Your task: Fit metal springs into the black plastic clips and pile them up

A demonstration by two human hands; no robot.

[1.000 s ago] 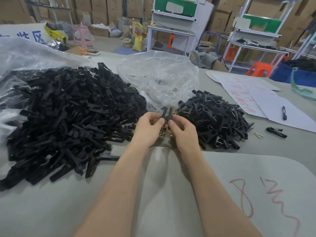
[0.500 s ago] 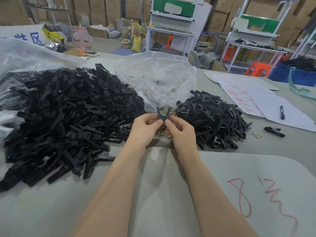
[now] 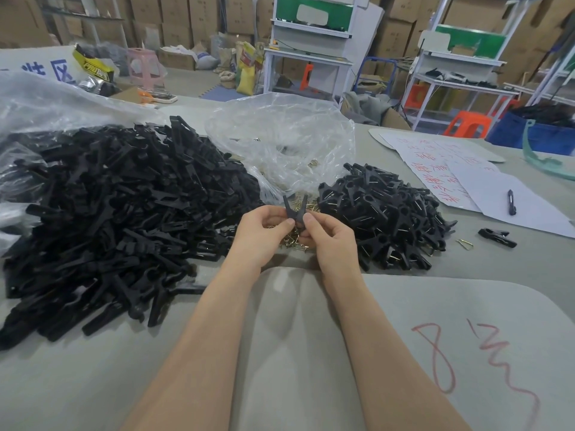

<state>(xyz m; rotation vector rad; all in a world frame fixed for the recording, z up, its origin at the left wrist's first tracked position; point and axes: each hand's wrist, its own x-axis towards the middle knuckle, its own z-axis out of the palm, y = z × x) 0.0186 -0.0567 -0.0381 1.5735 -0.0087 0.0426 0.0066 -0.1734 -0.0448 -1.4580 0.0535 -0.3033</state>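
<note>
**Both hands on one clip, above the springs**

I saw the fingers (image 3: 288, 221) of both hands curled in tight round a single black clip (image 3: 294, 210). The left hand (image 3: 261, 234) pinched its lower end from the left and the right hand (image 3: 329, 241) pinched it from the right, thumb tip pressed against the clip's body. The clip's two legs stood spread in a V, pointing up and away from me. I could not tell whether a spring was seated in it.

Just beneath the hands lay a small scatter of brass springs (image 3: 291, 242) on the surface (image 3: 529, 262) — some hidden by the fingers. Behind them sat a crumpled clear bag (image 3: 280, 141) with a few more springs showing inside.

To the right of the hands, close by, was the pile of assembled clips (image 3: 382, 219), metal glinting among the black. To the left spread a far larger heap of loose black parts (image 3: 109, 213), spilling out of a second clear bag (image 3: 46, 101).

Farther right, well apart from the pile, one stray clip (image 3: 497, 237) and one stray spring (image 3: 465, 244) lay near each other. Beyond them a pen (image 3: 511, 202) rested on white sheets (image 3: 451, 169) with red writing. My forearms crossed a grey mat (image 3: 389, 306) marked in red.
</note>
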